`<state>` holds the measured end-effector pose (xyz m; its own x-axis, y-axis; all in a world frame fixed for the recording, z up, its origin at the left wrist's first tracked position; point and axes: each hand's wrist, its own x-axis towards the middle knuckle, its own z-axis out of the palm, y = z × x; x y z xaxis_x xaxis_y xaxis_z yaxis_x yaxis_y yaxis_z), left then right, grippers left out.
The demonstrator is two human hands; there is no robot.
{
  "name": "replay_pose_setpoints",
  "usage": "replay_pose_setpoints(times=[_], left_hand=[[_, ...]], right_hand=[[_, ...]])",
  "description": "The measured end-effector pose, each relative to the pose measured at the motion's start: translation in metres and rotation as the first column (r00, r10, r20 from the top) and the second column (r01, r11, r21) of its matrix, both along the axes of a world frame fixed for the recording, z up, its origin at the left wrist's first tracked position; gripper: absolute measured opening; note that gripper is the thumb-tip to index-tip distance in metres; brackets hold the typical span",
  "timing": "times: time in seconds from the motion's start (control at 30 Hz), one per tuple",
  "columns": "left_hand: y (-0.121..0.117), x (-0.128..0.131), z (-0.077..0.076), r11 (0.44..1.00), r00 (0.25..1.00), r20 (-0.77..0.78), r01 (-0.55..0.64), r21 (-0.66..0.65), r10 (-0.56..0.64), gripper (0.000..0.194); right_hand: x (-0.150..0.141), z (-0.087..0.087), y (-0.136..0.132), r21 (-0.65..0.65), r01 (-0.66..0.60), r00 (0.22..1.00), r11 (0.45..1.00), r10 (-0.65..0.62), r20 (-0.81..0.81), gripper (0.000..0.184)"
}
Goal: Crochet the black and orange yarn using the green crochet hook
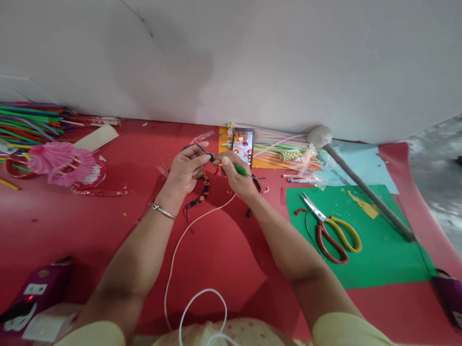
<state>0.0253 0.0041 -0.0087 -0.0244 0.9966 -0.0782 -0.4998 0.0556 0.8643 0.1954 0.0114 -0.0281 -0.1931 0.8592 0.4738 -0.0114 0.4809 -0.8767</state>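
Observation:
Both my hands meet above the middle of the red table. My left hand (pixel 188 166) pinches a dark cord at the end of a narrow black-and-orange knotted strip (pixel 204 188), which dangles below the fingers. Close against it, my right hand (pixel 236 174) is closed around a green-handled tool (pixel 239 169); its tip is at the dark work between the fingertips and too small to make out. Just behind the right hand lies a lit phone (pixel 243 145). A white cable (pixel 191 223) curves from beside the right hand down to my lap.
Scissors (pixel 329 227) with red and yellow handles lie on green paper (pixel 387 259) at right. A grey stick (pixel 367 188) with a whitish knob crosses light-blue paper. Colourful pipe cleaners (pixel 24 120) and pink pleated pieces (pixel 60 162) are at left. Purple power strips (pixel 45 282) sit on both sides.

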Motion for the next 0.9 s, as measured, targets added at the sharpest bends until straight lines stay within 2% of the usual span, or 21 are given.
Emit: replay_pose_setpoints(times=[0.17, 0.4, 0.63, 0.9], left_hand=[[-0.001, 0.0, -0.001, 1.0, 1.0, 0.0, 0.003, -0.018, -0.003, 0.043], [-0.001, -0.006, 0.001, 0.994, 0.996, 0.057, 0.072, -0.086, -0.067, 0.042], [-0.004, -0.007, 0.005, 0.986, 0.988, 0.105, 0.126, -0.112, -0.115, 0.044], [-0.002, -0.005, 0.005, 0.99, 0.991, 0.09, 0.102, -0.094, -0.094, 0.042]], right_hand=[[0.001, 0.0, 0.001, 0.075, 0.016, 1.0, 0.997, -0.018, 0.019, 0.047], [0.009, 0.0, 0.006, 0.212, -0.063, 0.992, 0.975, 0.039, 0.118, 0.046], [0.013, 0.003, 0.006, 0.213, -0.113, 0.988, 0.971, 0.088, 0.125, 0.044], [0.013, 0.003, 0.006, 0.184, -0.107, 0.988, 0.977, 0.084, 0.128, 0.044]])
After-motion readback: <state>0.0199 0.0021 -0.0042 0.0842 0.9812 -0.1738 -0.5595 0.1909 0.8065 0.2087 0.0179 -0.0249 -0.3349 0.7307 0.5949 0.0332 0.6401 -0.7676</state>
